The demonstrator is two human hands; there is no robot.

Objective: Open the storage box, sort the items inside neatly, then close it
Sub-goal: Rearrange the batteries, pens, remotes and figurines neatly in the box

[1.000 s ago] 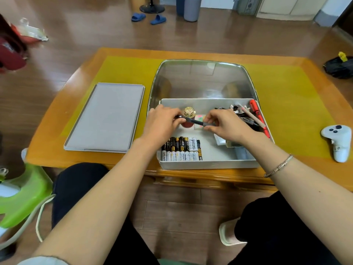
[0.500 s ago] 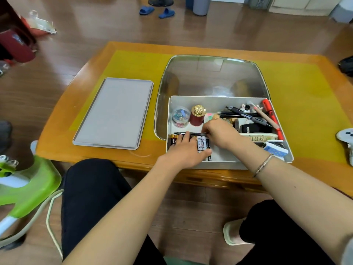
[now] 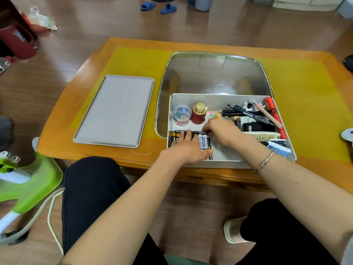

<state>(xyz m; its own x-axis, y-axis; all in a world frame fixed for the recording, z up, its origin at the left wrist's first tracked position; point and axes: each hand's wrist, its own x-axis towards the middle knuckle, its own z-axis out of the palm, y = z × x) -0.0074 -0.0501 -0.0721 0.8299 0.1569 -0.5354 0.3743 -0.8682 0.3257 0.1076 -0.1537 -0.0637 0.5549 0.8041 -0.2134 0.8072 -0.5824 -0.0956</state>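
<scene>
You were sitting in a home living room: a low wooden coffee table (image 3: 133, 44) stood on wood flooring (image 3: 95, 22), with blue slippers (image 3: 158, 7) beyond its far edge.

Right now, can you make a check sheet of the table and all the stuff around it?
Surface: wooden table with a yellow mat.
Job's things: open white box near the front edge; grey lid lies flat to its left; batteries lined up in the box's front left.
Clutter: clip jar, red bottle, pens, orange marker and other bits crowd the box's back and right.
Hands: left hand lies flat on the batteries; right hand has curled fingers at a dark pen behind the row.
Cables: a pale cord on the floor, left.
Surroundings: wood floor, green stool, blue slippers.
</scene>
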